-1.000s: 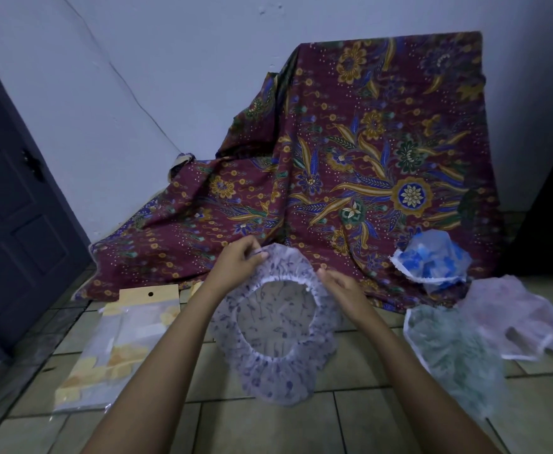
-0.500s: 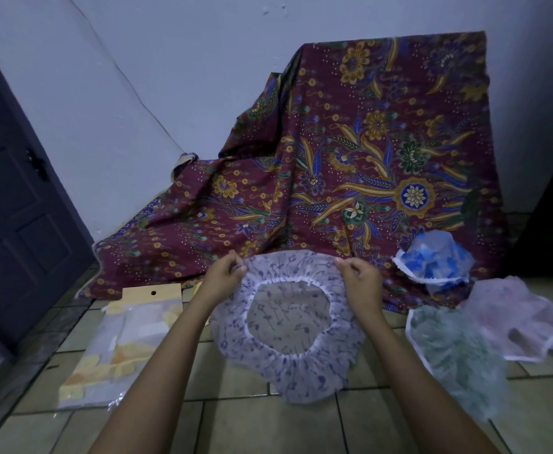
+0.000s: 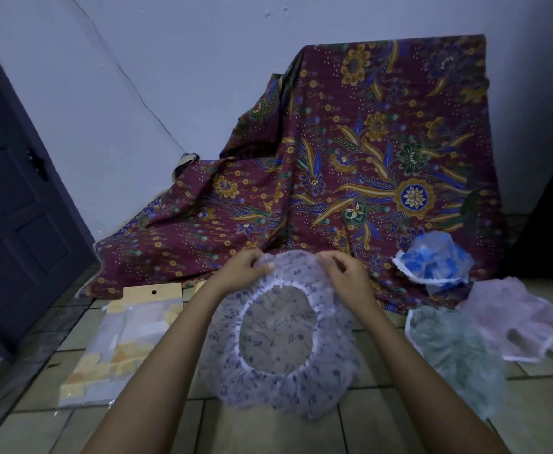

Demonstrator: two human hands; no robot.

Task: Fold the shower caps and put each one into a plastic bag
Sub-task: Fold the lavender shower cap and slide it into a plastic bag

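Note:
A clear shower cap with a purple print (image 3: 278, 385) hangs spread open in front of me, its white elastic ring facing the camera. My left hand (image 3: 242, 271) pinches its far rim on the left. My right hand (image 3: 344, 276) pinches the same rim on the right. Three more caps lie on the floor to the right: a blue one (image 3: 432, 260), a green one (image 3: 455, 352) and a pink one (image 3: 524, 319). A stack of clear plastic bags with yellow card headers (image 3: 121, 342) lies on the tiles at the left.
A maroon batik cloth (image 3: 350, 165) drapes over something against the white wall behind the caps. A dark door (image 3: 13, 198) stands at the left. The floor is beige tile (image 3: 268, 434).
My two hands have come closer together along the cap's far rim. The cap's ring has swung to face me and now hangs lower and rounder.

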